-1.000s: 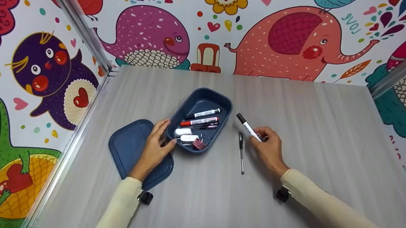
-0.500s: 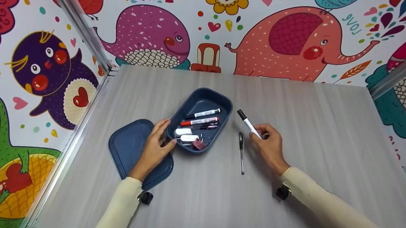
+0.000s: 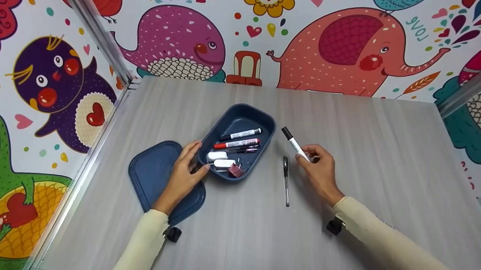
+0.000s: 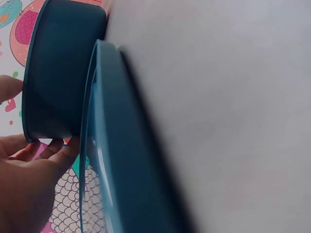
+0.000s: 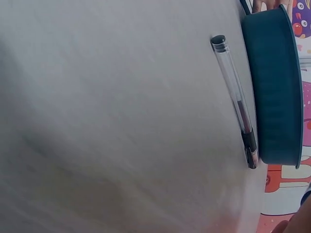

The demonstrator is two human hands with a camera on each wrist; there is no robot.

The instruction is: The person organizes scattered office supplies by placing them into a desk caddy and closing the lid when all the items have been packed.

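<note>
My right hand (image 3: 321,172) pinches a white marker with a black cap (image 3: 292,142) between thumb and fingers, raised at the right of a dark blue box (image 3: 247,122). With thumb and fingers at its near-left corner, my left hand (image 3: 183,175) holds the box. Inside lie a black-ended white marker (image 3: 241,134), a red marker (image 3: 236,144), dark pens (image 3: 244,150), two white rounded pieces (image 3: 224,163) and a dark pink clip-like piece (image 3: 235,170). In the right wrist view, a clear pen (image 5: 233,90) lies on the table beside the box; only a bit of the right hand shows.
The box's blue lid (image 3: 152,167) lies on the table (image 3: 235,233) under my left forearm and hand, and fills much of the left wrist view. Walls with cartoon animals (image 3: 179,41) stand at the back and sides, joined by metal posts (image 3: 93,28).
My right hand has lifted the marker slightly, a little farther up and away from the clear pen. The left hand, box and lid have stayed in place.
</note>
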